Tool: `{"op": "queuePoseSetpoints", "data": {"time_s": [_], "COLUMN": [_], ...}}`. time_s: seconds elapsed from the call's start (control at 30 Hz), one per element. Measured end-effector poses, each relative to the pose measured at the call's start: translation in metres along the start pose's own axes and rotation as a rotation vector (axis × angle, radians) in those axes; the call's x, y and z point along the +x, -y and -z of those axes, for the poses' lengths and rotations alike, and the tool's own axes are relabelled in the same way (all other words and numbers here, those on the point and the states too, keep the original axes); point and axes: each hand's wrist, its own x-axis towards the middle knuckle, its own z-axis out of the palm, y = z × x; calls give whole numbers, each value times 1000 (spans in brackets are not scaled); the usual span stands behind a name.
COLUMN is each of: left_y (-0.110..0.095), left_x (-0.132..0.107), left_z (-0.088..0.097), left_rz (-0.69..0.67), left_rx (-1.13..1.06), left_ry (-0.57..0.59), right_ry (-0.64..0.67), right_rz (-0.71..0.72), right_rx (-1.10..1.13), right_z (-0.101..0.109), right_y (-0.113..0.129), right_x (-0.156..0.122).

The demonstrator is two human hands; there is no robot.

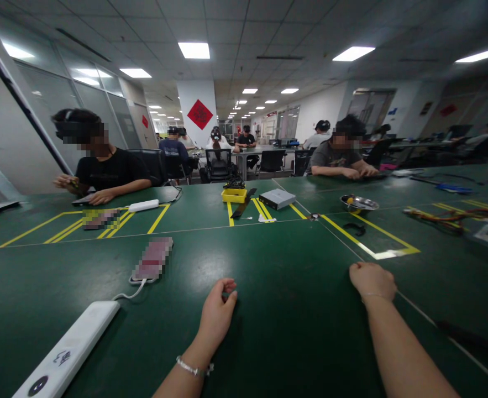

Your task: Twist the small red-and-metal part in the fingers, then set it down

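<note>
My left hand (219, 307) rests on the green tabletop (285, 320), its fingers loosely bent and the thumb apart from them. Nothing lies between them. Farther right, my right hand (374, 282) is closed in a loose fist on the table by a seam line, with no object showing in it. To the left of my left hand lies a phone (152, 260), its screen blurred out, with a white cable (134, 291) plugged into its near end. That cable runs to a long white power bank (69, 348) at the lower left.
Yellow tape (158, 218) marks areas across the table. Farther back are a yellow tray (234, 195), a grey metal box (277, 198), a metal bowl (360, 203), a black curved piece (355, 228) and bundled wires (438, 218). Co-workers (103, 166) sit opposite.
</note>
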Motion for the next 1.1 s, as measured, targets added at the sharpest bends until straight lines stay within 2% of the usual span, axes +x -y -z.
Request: {"op": "queuePoseSetpoints", "data": {"time_s": [0.1, 0.17, 0.27, 0.37, 0.43, 0.5, 0.57, 0.63, 0.7, 0.8, 0.87, 0.97, 1.1], "left_y": [0, -1, -3, -6, -8, -10, -11, -11, -11, -12, -14, -15, -15], "left_x": [-1, -2, -4, -7, -8, -8, -8, -8, -8, -8, -9, -10, -10], "left_z": [0, 0, 0, -1, -2, -2, -2, -1, -1, 0, 0, 0, 2], "left_rz": [-4, -11, -74, -172, -201, -205, -197, -186, -176, -173, -177, -176, -162], "left_rx": [38, 83, 152, 235, 299, 335, 341, 335, 334, 347, 358, 364, 334], "left_ry": [36, 66, 90, 135, 180, 206, 198, 179, 179, 198, 204, 207, 194], "right_ry": [-173, -181, 0, 266, 423, 521, 541, 465, 298, 78, 85, 182, 222], "right_rz": [227, 460, 807, 1068, 1166, 1210, 1211, 1134, 942, 539, 376, 311, 318], "right_rx": [53, 140, 285, 317, 275, 233, 209, 169, 89, -62, -112, -143, -125], "right_z": [2, 5, 9, 10, 9, 9, 10, 12, 15, 15, 11, 3, -6], "right_y": [22, 50, 97, 131, 142, 146, 143, 133, 114, 70, 38, 7, 5], "right_x": [-10, -27, -69, -119, -144, -155, -148, -125, -92, -40, -15, 4, 6]}}
